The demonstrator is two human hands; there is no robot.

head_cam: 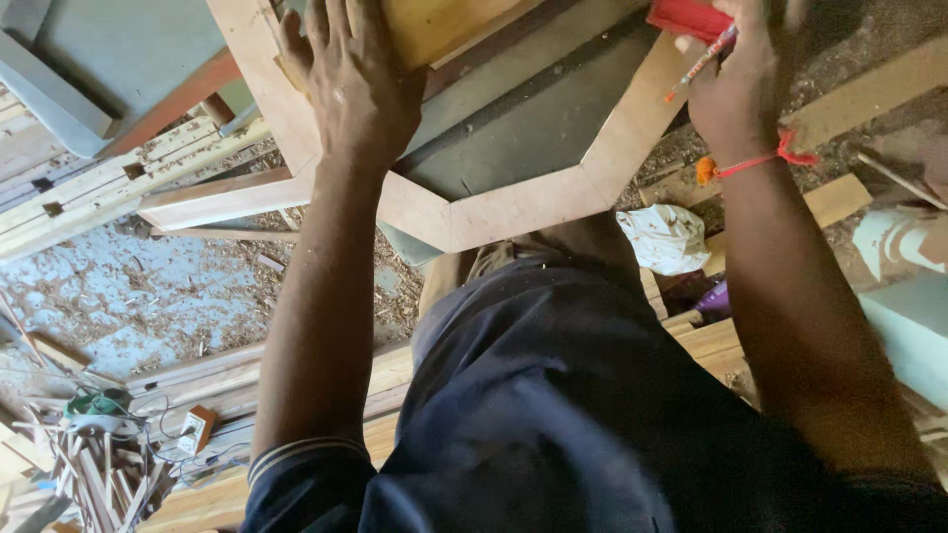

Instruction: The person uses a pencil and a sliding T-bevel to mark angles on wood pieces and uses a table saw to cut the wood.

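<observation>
Left hand [351, 84] lies flat on the wooden frame [513, 207]; right hand [736, 84] grips a pencil [703, 61], fingertips cropped.

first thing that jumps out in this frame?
The angled wooden frame across the top centre, with the left hand pressed flat on its left side. At top right, the right hand holds a pencil by a red object. Wood shavings cover the floor at left.

wooden frame [513, 207]: pale planed wood, smooth, matt
pencil [703, 61]: painted wood, red and white, slight sheen
red block [688, 16]: glossy, plastic-looking
wrist thread [760, 160]: red cotton string
rag [667, 237]: crumpled white cloth
floor [148, 286]: rough, strewn with wood shavings
shirt [553, 415]: dark matt fabric
</observation>
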